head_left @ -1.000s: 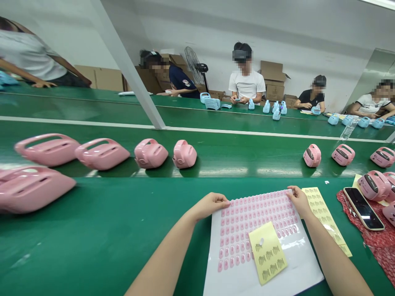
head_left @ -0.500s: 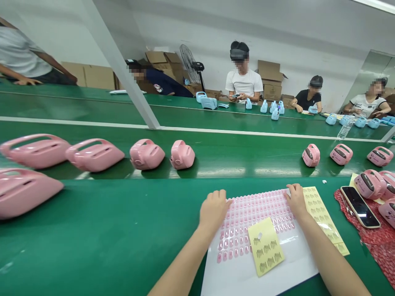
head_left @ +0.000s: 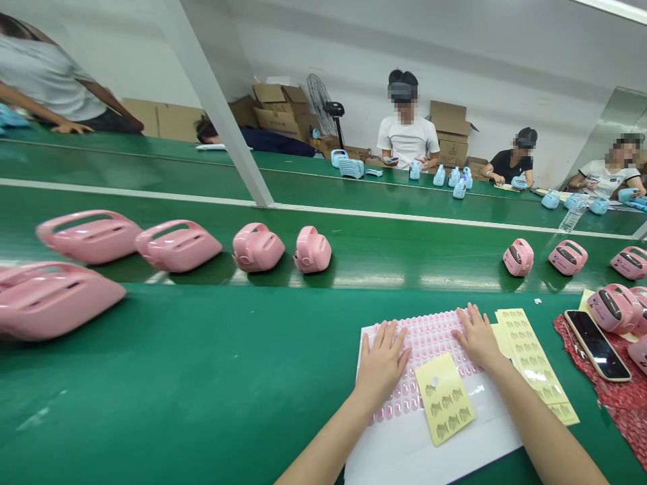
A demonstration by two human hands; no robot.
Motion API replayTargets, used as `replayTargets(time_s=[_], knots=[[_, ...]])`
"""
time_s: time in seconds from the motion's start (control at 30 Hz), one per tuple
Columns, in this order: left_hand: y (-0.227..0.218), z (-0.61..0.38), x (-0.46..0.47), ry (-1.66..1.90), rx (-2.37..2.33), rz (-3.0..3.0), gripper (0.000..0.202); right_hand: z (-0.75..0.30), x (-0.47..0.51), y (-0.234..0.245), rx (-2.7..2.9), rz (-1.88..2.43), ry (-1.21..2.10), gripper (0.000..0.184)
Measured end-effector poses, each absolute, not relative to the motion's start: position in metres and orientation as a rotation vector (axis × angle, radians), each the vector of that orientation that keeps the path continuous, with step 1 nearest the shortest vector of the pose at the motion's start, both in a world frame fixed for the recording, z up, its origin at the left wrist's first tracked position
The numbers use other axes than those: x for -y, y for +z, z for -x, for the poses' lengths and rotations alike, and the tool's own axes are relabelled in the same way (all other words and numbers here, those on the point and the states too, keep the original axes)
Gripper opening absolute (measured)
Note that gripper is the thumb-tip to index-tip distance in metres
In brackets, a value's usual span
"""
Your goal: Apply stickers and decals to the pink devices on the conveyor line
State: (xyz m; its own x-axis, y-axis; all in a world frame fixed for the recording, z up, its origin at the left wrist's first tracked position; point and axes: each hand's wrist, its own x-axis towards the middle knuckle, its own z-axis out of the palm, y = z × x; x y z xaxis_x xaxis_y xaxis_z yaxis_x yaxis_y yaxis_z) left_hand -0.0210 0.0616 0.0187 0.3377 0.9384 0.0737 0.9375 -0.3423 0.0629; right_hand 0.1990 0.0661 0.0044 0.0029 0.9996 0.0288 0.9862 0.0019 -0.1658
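A white sheet [head_left: 399,451] with rows of small pink oval stickers lies on the green table before me. Flat on its upper left part rests my left hand [head_left: 380,364], fingers spread and holding nothing. My right hand [head_left: 476,339] lies open on the upper right part, its fingers over the pink rows. Between my forearms a small yellow sticker sheet [head_left: 445,399] with dark printed labels sits on top of the white sheet. A longer yellow label sheet [head_left: 536,367] lies just right of my right hand, partly beside the white sheet's edge.
Pink handled cases [head_left: 176,246] stand at the left, with smaller-looking pink ones [head_left: 569,258] at the right. A phone [head_left: 597,345] lies on red bubble wrap [head_left: 624,424]. Beyond a white rail [head_left: 364,212], several people sit near blue cases [head_left: 439,176]. A slanted post [head_left: 217,108] rises at left.
Both hands have gone from gripping the sheet's far corners to lying flat on it with fingers spread. The left hand moved right and inward. The view has shifted slightly left.
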Motion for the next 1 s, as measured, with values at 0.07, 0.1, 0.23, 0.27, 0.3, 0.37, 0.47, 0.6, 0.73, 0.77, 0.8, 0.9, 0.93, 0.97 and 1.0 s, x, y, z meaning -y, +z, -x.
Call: replayTargets(time_s=[0.07, 0.1, 0.23, 0.27, 0.3, 0.37, 0.47, 0.6, 0.73, 0.77, 0.8, 0.9, 0.93, 0.97, 1.0], knots=[[0.02, 0.02, -0.061, 0.145, -1.782, -2.512, 0.045, -0.2, -0.067, 0.006, 2.125, 2.124, 0.143, 0.052], [0.021, 0.019, -0.061, 0.136, -1.775, -2.49, 0.047, -0.201, -0.067, 0.007, 2.126, 2.127, 0.137, 0.052], [0.025, 0.016, -0.06, 0.119, -1.76, -2.427, 0.05, -0.203, -0.069, 0.008, 2.122, 2.158, 0.121, 0.052], [0.026, 0.017, -0.061, 0.129, -1.759, -2.413, 0.05, -0.204, -0.07, 0.008, 2.119, 2.169, 0.127, 0.052], [0.026, 0.018, -0.062, 0.147, -1.754, -2.4, 0.05, -0.205, -0.071, 0.009, 2.117, 2.18, 0.136, 0.053], [0.025, 0.022, -0.065, 0.19, -1.728, -2.38, 0.05, -0.207, -0.072, 0.009, 2.114, 2.196, 0.158, 0.054], [0.022, 0.03, -0.069, 0.232, -1.687, -2.382, 0.051, -0.209, -0.072, 0.01, 2.112, 2.211, 0.19, 0.056], [0.018, 0.032, -0.061, 0.255, -1.695, -2.419, 0.049, -0.209, -0.073, 0.012, 2.101, 2.219, 0.23, 0.057], [0.014, 0.029, -0.034, 0.189, -1.698, -2.489, 0.051, -0.207, -0.074, 0.013, 2.084, 2.219, 0.258, 0.057], [0.012, 0.03, -0.026, 0.153, -1.674, -2.523, 0.052, -0.206, -0.074, 0.014, 2.076, 2.219, 0.262, 0.057], [0.011, 0.032, -0.018, 0.125, -1.639, -2.554, 0.053, -0.205, -0.074, 0.014, 2.068, 2.218, 0.265, 0.057], [0.01, 0.041, 0.002, 0.067, -1.518, -2.581, 0.056, -0.203, -0.074, 0.014, 2.05, 2.216, 0.276, 0.056], [0.012, 0.043, 0.006, 0.058, -1.49, -2.572, 0.057, -0.203, -0.074, 0.014, 2.048, 2.216, 0.282, 0.056], [0.015, 0.045, 0.009, 0.048, -1.472, -2.555, 0.058, -0.202, -0.074, 0.014, 2.048, 2.217, 0.289, 0.056], [0.018, 0.046, 0.01, 0.034, -1.462, -2.531, 0.059, -0.201, -0.074, 0.014, 2.046, 2.221, 0.297, 0.055]])
